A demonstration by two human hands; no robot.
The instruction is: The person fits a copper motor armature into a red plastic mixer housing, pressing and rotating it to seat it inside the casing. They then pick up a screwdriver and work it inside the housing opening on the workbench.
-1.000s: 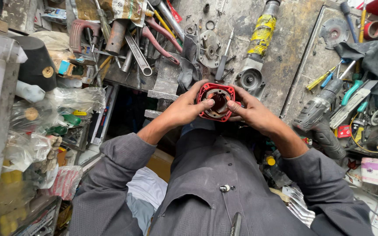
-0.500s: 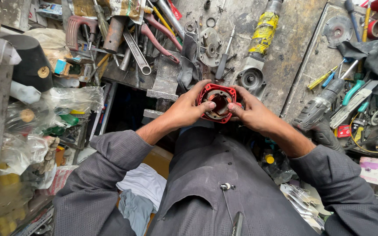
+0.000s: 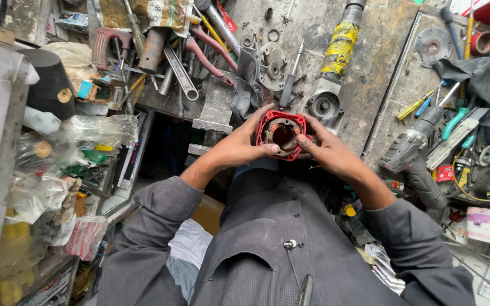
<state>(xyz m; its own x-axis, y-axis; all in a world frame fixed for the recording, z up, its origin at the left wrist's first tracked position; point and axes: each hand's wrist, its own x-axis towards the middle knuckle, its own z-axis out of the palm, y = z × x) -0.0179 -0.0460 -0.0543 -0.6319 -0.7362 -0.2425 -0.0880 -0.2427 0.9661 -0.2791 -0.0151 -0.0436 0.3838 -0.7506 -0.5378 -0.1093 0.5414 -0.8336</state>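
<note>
I hold a red round motor housing (image 3: 281,135) with a dark bore in front of my chest, its open end facing up at me. My left hand (image 3: 238,146) grips its left side, thumb lying across the lower rim. My right hand (image 3: 324,148) cups the right side, with its thumb pressed on the rim too. Both sleeves are dark grey. Just beyond the housing on the grimy bench (image 3: 381,51) lies an angle grinder body (image 3: 336,62) wrapped in yellow tape.
Wrenches, pliers (image 3: 205,48) and a screwdriver (image 3: 291,76) are piled at the back left. A grey power drill (image 3: 412,150), screwdrivers and cables crowd the right. Plastic bags (image 3: 94,130) and boxes fill shelves on the left. A dark gap opens under the bench edge.
My hands keep hold of the red housing and have barely moved. The thumbs have shifted slightly on the rim, and my view has drifted a little.
</note>
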